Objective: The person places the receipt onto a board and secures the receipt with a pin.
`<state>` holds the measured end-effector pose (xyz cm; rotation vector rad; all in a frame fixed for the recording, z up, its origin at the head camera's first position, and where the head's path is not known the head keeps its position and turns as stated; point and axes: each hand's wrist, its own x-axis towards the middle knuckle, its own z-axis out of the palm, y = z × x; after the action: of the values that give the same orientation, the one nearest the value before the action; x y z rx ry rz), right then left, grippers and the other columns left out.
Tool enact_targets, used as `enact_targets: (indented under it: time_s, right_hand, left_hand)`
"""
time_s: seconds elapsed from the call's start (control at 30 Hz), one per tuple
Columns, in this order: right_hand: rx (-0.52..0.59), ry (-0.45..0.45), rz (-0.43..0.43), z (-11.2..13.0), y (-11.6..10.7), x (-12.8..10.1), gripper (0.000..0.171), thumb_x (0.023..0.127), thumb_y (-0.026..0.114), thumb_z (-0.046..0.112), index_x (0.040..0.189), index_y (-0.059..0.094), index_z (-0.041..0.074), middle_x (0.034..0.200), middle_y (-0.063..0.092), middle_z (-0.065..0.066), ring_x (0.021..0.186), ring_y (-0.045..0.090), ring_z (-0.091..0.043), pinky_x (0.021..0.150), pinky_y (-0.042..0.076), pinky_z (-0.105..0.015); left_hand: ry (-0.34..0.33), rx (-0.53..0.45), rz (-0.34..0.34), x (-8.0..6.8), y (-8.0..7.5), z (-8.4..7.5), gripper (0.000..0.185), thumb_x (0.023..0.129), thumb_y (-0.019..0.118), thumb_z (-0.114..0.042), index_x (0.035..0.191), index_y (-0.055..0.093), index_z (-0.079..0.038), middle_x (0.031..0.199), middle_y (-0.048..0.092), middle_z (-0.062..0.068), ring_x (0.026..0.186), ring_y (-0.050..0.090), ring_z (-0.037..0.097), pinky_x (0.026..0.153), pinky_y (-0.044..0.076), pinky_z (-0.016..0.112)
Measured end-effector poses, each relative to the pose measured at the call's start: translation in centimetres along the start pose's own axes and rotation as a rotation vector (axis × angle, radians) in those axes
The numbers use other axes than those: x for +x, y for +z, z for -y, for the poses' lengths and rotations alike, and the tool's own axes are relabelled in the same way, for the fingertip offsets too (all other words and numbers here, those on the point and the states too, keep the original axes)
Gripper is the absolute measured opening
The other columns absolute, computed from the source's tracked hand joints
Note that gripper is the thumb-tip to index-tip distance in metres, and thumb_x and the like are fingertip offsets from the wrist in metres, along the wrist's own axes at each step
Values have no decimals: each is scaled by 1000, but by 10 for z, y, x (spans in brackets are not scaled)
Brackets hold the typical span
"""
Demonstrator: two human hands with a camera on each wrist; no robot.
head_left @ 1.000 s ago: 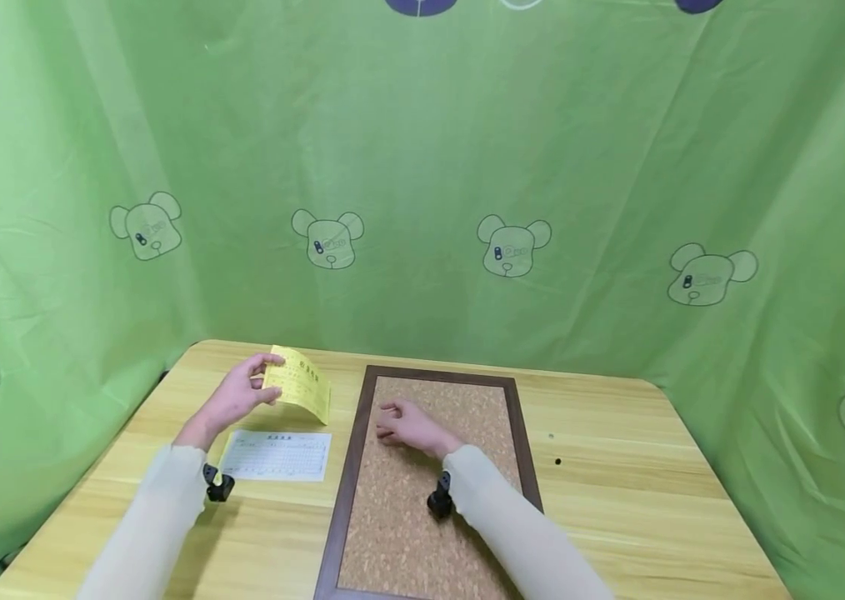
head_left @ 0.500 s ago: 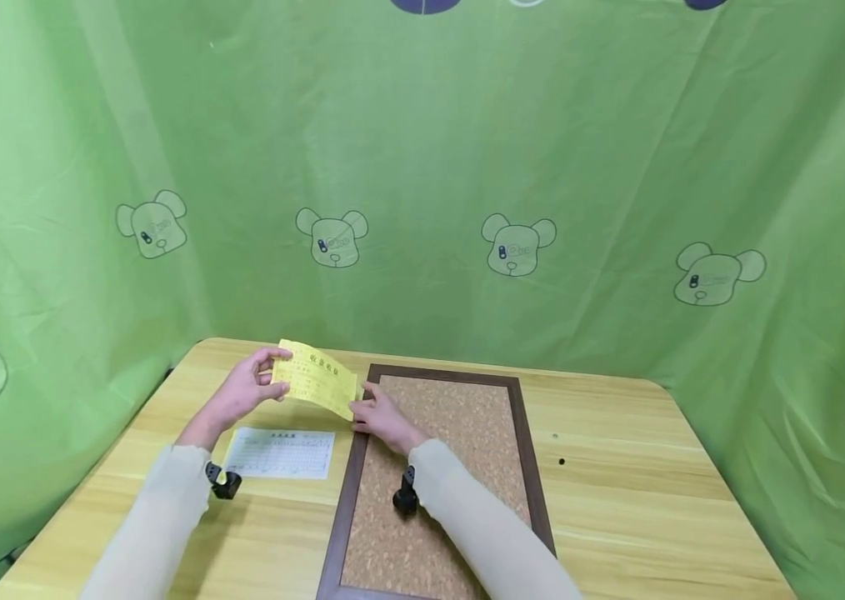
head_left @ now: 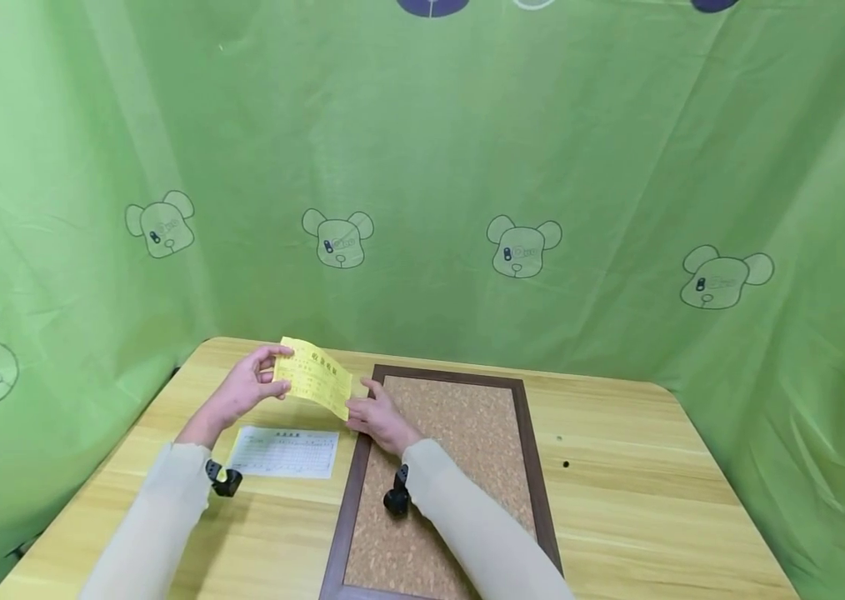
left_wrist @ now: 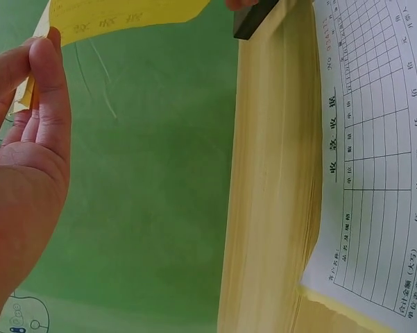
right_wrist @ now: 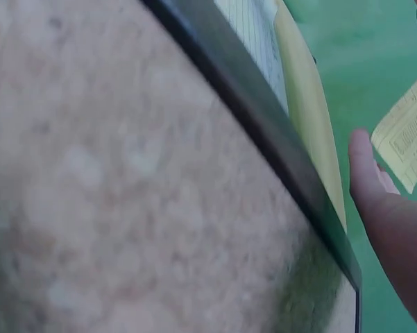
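We see, as the largest element, the green cloth (head_left: 422, 150) hanging behind and to both sides, printed with bear heads (head_left: 340, 243). Within it we find the wood-grain counter (head_left: 640, 467), its far corners rounded. On the counter we note the cork board (head_left: 460, 408), its long sides running away from the viewer and bordered by a dark frame (head_left: 541, 500). We next observe the pale left sleeve (head_left: 156, 508) and right sleeve (head_left: 482, 517), the latter reaching over the cork. To the left of the board, apart from it, we see the white form (head_left: 291, 454) lying flat; in the left wrist view we make out its ruled grid and a yellow layer beneath one end. Above and beyond this form we locate the yellow slip (head_left: 310, 385), raised off the counter, bowed, its printed face toward us. At its left edge we find the left hand (head_left: 246, 387), pinching it between thumb and fingers (left_wrist: 50, 90). At its right edge, over the frame's left rail, we find the right hand (head_left: 383, 421); we cannot tell whether its fingers grip the paper. Smaller again, we mark the black wrist cameras (head_left: 396, 502) and, right of the board, a black dot (head_left: 566, 464).
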<state>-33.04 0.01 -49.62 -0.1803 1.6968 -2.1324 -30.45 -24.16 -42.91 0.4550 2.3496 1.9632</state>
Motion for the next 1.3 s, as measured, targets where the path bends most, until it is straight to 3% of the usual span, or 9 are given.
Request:
enact_targets:
  time_s: [0.17,0.4,0.57,0.77,0.9,1.03,1.17,1.23,1.3]
  right_hand:
    - [-29,-72,-40,-1,1,2,70,89,57,-6,148,19,2,108,54,-20,84,61,-20,88,48,-46]
    - [-153,-156,-121,4,-1,1,75,83,57,-14,148,24,4,93,55,-14,70,59,-17,69,55,-33]
    - [-200,-178,-113,6,-5,-2,70,80,57,-16,143,34,4,87,54,-11,71,58,-16,72,55,-37]
    - [-263,-191,-94,6,-14,-6,70,76,58,-16,141,39,3,85,55,-10,69,56,-15,69,55,-33]
    - [-342,-204,-92,11,-21,-12,70,74,59,-14,139,41,3,83,52,-7,66,52,-12,70,54,-36]
    - [-395,-207,-79,17,-28,-17,70,73,60,-13,139,42,4,81,45,-4,62,45,-11,74,52,-46]
    - [-414,-205,-69,25,-35,-24,70,73,61,-14,139,41,3,83,46,-8,60,43,-9,76,51,-50]
    - [-428,-204,-62,35,-36,-32,70,73,61,-15,138,41,0,86,49,-14,59,45,-9,73,53,-44]
    - [-449,-198,-50,44,-37,-39,69,74,60,-16,139,39,-3,90,50,-19,58,44,-10,67,54,-35]
  left_hand:
    - [16,41,8,0,-1,2,56,81,62,13,132,39,6,109,48,20,83,59,17,71,54,30]
    - [-16,111,-9,-2,-8,6,55,80,61,14,131,40,5,104,50,19,80,60,20,70,54,30]
    - [-42,142,-6,-3,-9,6,56,81,61,13,132,41,4,105,52,22,85,60,26,71,54,33]
    - [-48,225,18,-6,-7,6,54,80,63,10,130,44,2,106,54,22,83,60,26,74,53,44]
    - [-27,320,14,-7,-4,9,52,79,66,5,128,49,0,101,49,18,73,54,20,70,53,38]
    - [-20,392,-2,-7,0,11,49,80,68,1,126,52,-3,105,49,16,75,51,18,66,50,31]
    - [-11,394,9,-7,7,14,44,82,66,-1,124,54,-2,111,52,17,76,53,19,67,50,30]
    - [-6,385,23,-10,14,5,41,83,65,0,123,54,2,110,53,19,74,54,20,67,50,31]
    - [-2,382,25,-9,18,6,38,84,65,-1,121,55,2,103,53,17,72,54,20,65,50,30]
